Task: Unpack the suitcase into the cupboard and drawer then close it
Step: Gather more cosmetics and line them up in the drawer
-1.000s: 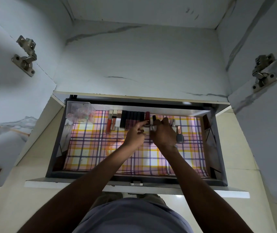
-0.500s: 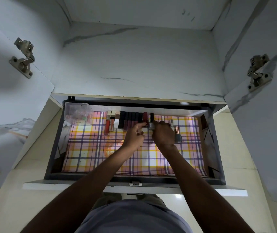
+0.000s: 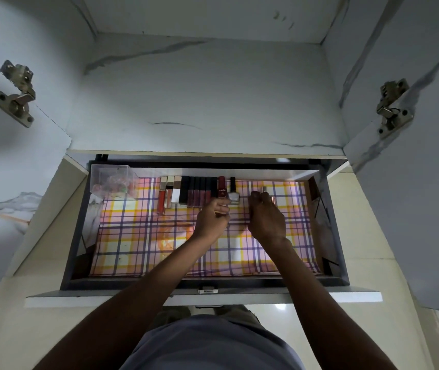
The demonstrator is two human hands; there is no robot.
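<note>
Both hands are down in the drawer. The left hand [image 3: 211, 219] has its fingers curled loosely, fingertips close against the base of the clear nail-polish bottle with the black cap [image 3: 233, 192]; whether it actually pinches the bottle I cannot tell from here. The right hand [image 3: 266, 217] is curled too, knuckles up, and something slim and rose-gold [image 3: 272, 198] pokes out past its fingers, though the grip on it is hidden.

Just left of that clear bottle stands a dark red nail-polish bottle with a maroon cap [image 3: 222, 187], and the two sit side by side against the back wall. Further left runs a tidy row of black-capped lip-gloss tubes [image 3: 198, 191], touching one another, then a white compact box [image 3: 176, 193] and two gold-capped red and orange gloss tubes [image 3: 165, 194]. In the back left corner sits a clear plastic box holding colourful small items [image 3: 114, 181].

All of it lies on a pink, yellow and purple checked liner [image 3: 143, 236] that covers the floor of the open grey drawer [image 3: 75, 263]. Above, the white marble-patterned cupboard shelf [image 3: 207, 102] shows, with both doors swung wide and a metal hinge on each side [image 3: 17, 93].
</note>
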